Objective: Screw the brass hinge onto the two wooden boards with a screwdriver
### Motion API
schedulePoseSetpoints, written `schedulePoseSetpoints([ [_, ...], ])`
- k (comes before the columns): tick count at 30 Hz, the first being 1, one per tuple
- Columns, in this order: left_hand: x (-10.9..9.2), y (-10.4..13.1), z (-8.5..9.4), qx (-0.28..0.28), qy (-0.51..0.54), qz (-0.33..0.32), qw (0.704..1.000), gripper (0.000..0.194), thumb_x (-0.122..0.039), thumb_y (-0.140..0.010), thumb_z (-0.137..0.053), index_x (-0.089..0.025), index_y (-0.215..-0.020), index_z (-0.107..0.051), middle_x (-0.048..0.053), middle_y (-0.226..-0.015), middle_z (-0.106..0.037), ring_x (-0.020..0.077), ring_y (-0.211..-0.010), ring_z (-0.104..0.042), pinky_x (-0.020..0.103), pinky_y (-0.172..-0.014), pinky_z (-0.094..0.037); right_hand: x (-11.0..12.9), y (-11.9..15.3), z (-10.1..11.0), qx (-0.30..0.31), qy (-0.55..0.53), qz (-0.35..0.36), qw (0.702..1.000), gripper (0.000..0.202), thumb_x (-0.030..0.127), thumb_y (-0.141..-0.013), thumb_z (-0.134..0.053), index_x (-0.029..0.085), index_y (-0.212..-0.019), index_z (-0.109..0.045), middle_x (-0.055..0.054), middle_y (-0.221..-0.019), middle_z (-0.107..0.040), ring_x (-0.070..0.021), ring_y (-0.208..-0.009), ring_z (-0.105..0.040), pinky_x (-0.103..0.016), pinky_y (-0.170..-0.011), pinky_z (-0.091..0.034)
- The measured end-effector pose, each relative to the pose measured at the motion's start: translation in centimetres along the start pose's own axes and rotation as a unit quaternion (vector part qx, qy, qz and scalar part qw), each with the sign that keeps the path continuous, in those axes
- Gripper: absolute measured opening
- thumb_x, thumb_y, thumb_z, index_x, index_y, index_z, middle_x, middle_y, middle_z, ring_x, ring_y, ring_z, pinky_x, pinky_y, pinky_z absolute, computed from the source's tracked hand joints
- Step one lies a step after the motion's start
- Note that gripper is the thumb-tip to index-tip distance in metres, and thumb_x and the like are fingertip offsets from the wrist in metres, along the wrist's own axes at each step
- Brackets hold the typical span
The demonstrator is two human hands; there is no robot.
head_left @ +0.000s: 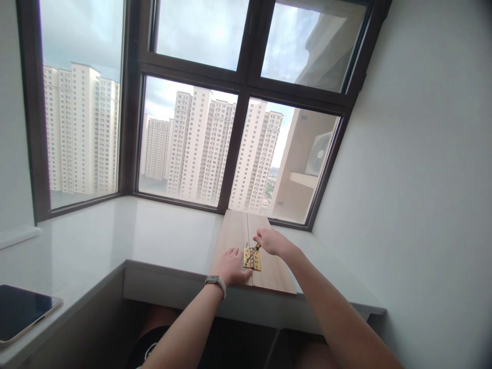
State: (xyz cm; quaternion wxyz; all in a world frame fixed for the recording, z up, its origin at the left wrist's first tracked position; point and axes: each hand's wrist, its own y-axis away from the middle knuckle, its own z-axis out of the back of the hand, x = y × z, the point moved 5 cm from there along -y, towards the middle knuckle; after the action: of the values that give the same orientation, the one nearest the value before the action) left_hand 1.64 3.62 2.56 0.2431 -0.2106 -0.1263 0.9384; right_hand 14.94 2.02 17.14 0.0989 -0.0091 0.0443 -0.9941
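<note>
The right hand is closing its fingers around the yellow handle of a small screwdriver, its tip angling down onto a brass hinge. The left hand is lying flat and open, palm down, on the left of two wooden boards, its fingertips just beside the hinge's left edge; it is gripping nothing. A watch with a pale strap is sitting on the left wrist.

The hinge is lying open across the seam where the two wooden boards are butting together, toward their near end. The boards are resting side by side on a white countertop, running lengthwise from the counter's front edge toward the window, with their near end slightly overhanging the counter's front edge.

The countertop is wrapping around a corner to the left, where a dark tablet is lying face up near the edge, well apart from the boards. A white wall is rising to the right of the work. Beyond the dark-framed window, pale high-rise towers are standing under a cloudy sky, and an air-conditioning unit is showing on a ledge outside the right pane. The person's knees are showing in the shadow under the counter.
</note>
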Motion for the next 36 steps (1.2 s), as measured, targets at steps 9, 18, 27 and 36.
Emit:
schedulePoseSetpoints([
  [9, 0.05, -0.06, -0.09, -0.008, 0.0, -0.015, 1.0, 0.064, -0.065, -0.08, -0.051, -0.022, -0.126, -0.061, 0.014, -0.136, -0.059, 0.0374, -0.134, -0.046, 0.048, -0.115, -0.031, -0.02, -0.39, -0.25, 0.006, -0.004, 0.032, 0.999, 0.015, 0.024, -0.088, -0.07, 0.022, -0.103, -0.066, -0.007, -0.112, -0.072, -0.0199, -0.102, -0.066, -0.025, -0.078, -0.041],
  [18, -0.04, -0.03, 0.01, -0.008, -0.006, -0.012, 1.0, 0.064, -0.066, -0.08, -0.052, -0.022, -0.126, -0.061, 0.014, -0.137, -0.059, 0.036, -0.133, -0.047, 0.046, -0.115, -0.032, -0.62, -0.54, -0.48, -0.012, 0.006, 0.009, 1.0, 0.03, 0.044, -0.102, -0.048, 0.02, -0.101, -0.066, -0.012, -0.106, -0.073, -0.0238, -0.098, -0.067, -0.029, -0.075, -0.041],
  [27, 0.32, -0.2, -0.55, 0.001, -0.012, -0.011, 1.0, 0.07, -0.067, -0.081, -0.049, -0.02, -0.134, -0.057, 0.014, -0.143, -0.055, 0.0365, -0.138, -0.042, 0.046, -0.116, -0.028, -0.03, -0.44, -0.48, -0.007, -0.011, 0.038, 0.999, 0.022, 0.025, -0.085, -0.073, 0.02, -0.105, -0.065, -0.008, -0.113, -0.071, -0.0201, -0.102, -0.066, -0.024, -0.078, -0.043],
  [36, 0.28, -0.2, -0.48, 0.008, -0.011, -0.013, 1.0, 0.07, -0.068, -0.081, -0.049, -0.021, -0.133, -0.057, 0.014, -0.144, -0.055, 0.0367, -0.138, -0.042, 0.047, -0.117, -0.028, -0.47, -0.63, -0.53, -0.001, 0.019, -0.005, 1.0, 0.032, 0.045, -0.1, -0.051, 0.018, -0.102, -0.069, -0.014, -0.109, -0.073, -0.0254, -0.101, -0.068, -0.03, -0.078, -0.044],
])
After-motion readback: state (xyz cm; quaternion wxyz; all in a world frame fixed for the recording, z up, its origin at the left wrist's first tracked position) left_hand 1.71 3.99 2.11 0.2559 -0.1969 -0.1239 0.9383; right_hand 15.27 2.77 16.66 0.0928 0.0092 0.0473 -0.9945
